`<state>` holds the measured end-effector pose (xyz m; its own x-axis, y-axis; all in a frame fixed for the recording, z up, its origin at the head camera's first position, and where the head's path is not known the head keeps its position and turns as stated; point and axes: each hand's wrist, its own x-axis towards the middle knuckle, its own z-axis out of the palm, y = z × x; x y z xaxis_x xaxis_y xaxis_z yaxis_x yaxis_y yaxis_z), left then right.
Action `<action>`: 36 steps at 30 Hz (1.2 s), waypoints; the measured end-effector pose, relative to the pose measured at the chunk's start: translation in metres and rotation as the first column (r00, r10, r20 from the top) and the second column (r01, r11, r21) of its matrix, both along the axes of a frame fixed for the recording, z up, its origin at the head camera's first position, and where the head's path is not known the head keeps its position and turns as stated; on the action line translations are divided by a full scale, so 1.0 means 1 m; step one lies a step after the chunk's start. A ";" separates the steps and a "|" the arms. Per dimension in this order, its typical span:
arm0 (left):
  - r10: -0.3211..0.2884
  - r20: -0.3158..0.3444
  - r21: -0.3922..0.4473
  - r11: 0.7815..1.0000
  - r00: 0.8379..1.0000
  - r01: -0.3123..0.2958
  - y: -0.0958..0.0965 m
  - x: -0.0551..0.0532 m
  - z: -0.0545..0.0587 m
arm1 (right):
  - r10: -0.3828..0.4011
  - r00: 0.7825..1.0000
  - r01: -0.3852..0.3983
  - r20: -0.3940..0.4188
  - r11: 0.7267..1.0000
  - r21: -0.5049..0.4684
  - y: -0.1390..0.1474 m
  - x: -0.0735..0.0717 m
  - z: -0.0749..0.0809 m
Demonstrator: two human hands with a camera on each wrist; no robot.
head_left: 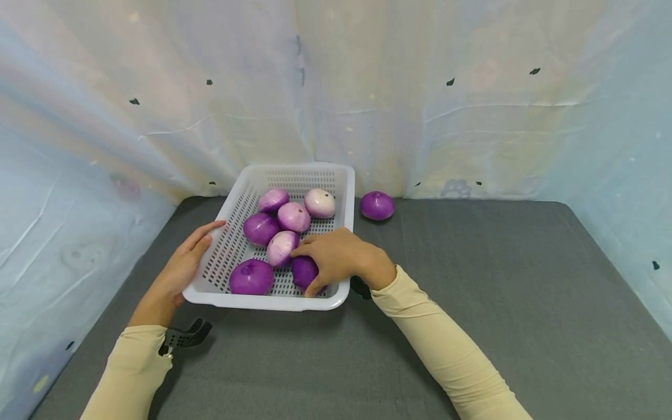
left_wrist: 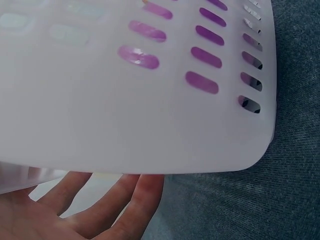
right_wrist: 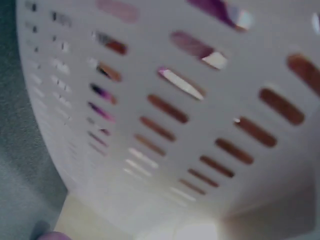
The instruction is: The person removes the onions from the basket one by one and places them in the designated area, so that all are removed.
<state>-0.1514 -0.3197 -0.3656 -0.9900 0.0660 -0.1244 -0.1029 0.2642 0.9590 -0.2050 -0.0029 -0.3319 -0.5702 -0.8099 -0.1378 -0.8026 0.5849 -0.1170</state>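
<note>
A white slotted plastic basket (head_left: pixel 283 301) stands on the grey surface with several purple and pale-pink onions in it. At its left side my left hand (head_left: pixel 181 265) holds the rim; in the left wrist view its fingers (left_wrist: pixel 135 210) reach behind the rim. My right hand (head_left: pixel 338 256) reaches over the right wall and grips a dark purple onion (head_left: pixel 304 271) at the near right corner, partly covering it. Beside that one lie a two-toned onion (head_left: pixel 282 248) and a large purple onion (head_left: pixel 251 277). Through the slots the right wrist view shows only parts of the hand and onions.
One more purple onion (head_left: pixel 377 206) sits outside the basket, right of its far end. The grey tabletop (head_left: pixel 472 280) stretches to the right and front. A pale patterned curtain (head_left: pixel 367 87) hangs along the back and both sides.
</note>
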 end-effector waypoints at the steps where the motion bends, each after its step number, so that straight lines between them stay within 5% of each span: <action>1: -0.001 -0.001 0.000 1.000 1.000 0.001 0.001 0.000 0.000 | -0.008 1.000 0.008 0.007 1.000 0.018 0.000 0.001 0.000; 17: -0.002 0.005 0.022 1.000 1.000 0.002 0.003 -0.003 0.000 | -0.007 0.998 0.004 0.065 0.999 0.037 -0.002 0.003 0.005; 29: 0.007 0.007 -0.015 1.000 1.000 -0.006 0.002 -0.001 0.000 | 0.023 0.987 -0.003 0.157 0.992 -0.125 0.004 -0.002 0.009; 36: 0.011 0.009 0.004 1.000 1.000 -0.011 0.000 -0.001 0.000 | -0.007 0.988 0.054 0.157 0.952 -0.302 0.024 -0.010 0.021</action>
<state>-0.1524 -0.3200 -0.3652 -0.9896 0.0554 -0.1331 -0.1145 0.2588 0.9591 -0.2151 0.0213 -0.3107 -0.5867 -0.8094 0.0251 -0.7436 0.5262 -0.4126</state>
